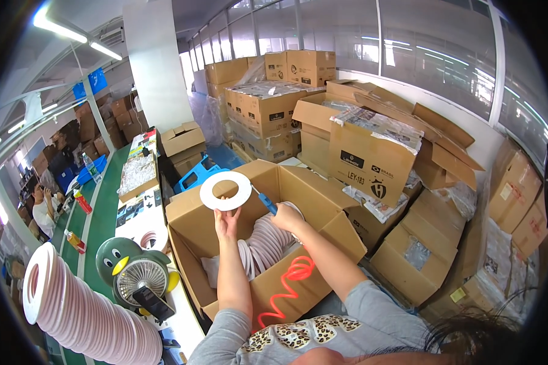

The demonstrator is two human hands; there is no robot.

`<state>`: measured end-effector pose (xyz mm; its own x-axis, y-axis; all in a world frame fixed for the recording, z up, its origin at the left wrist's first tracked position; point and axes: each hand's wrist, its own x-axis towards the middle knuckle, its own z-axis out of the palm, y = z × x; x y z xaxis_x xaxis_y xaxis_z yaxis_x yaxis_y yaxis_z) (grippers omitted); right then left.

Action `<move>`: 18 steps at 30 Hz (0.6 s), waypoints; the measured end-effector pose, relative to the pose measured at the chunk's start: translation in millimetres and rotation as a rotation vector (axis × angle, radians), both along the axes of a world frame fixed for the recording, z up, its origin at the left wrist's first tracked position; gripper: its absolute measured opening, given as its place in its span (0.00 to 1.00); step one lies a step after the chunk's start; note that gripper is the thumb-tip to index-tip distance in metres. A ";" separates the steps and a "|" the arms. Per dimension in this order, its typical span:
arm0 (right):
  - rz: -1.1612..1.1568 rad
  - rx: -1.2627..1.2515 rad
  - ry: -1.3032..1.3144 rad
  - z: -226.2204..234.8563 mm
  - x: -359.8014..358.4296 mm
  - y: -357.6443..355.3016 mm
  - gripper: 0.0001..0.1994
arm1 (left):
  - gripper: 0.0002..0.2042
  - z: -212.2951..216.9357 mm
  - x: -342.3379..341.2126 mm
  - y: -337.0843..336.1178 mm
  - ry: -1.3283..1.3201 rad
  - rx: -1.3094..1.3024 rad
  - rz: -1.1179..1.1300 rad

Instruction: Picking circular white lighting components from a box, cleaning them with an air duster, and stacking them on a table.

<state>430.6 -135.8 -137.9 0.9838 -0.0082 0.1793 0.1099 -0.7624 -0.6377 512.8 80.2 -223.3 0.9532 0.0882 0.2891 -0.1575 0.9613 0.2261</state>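
Observation:
My left hand holds up a flat white ring by its lower edge, fingers and thumb closed on it. In my right hand is a slim blue air blow gun, its tip pointing at the ring's right edge; whether it touches I cannot tell. A red coiled hose hangs below my right forearm. Under both hands stands an open cardboard box, where a long row of stacked white rings lies. My right hand partly covers that row.
To the left, a tall leaning stack of white rings stands beside a penguin-shaped fan and a phone. A green conveyor table runs away on the left. Large cartons crowd the right. A blue plastic stool is behind the box.

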 end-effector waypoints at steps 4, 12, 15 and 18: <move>0.046 -0.001 0.007 5.6 -14.9 -1.5 0.13 | 0.24 -2.4 0.2 5.0 -0.014 -0.038 -0.034; 0.101 0.003 0.074 16.9 -53.8 0.6 0.14 | 0.24 -2.3 1.0 5.0 0.027 -0.028 0.024; 0.102 -0.024 0.071 4.6 -55.2 0.8 0.15 | 0.24 -1.8 0.7 2.3 0.039 -0.032 0.014; 0.132 -0.046 0.081 3.0 -63.1 8.4 0.15 | 0.23 -3.5 1.2 5.1 0.066 -0.043 0.021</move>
<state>367.5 -127.4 -134.9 0.9870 0.1286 0.0963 0.1606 -0.7735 -0.6131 514.0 85.3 -226.8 0.9679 0.1191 0.2213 -0.1637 0.9669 0.1955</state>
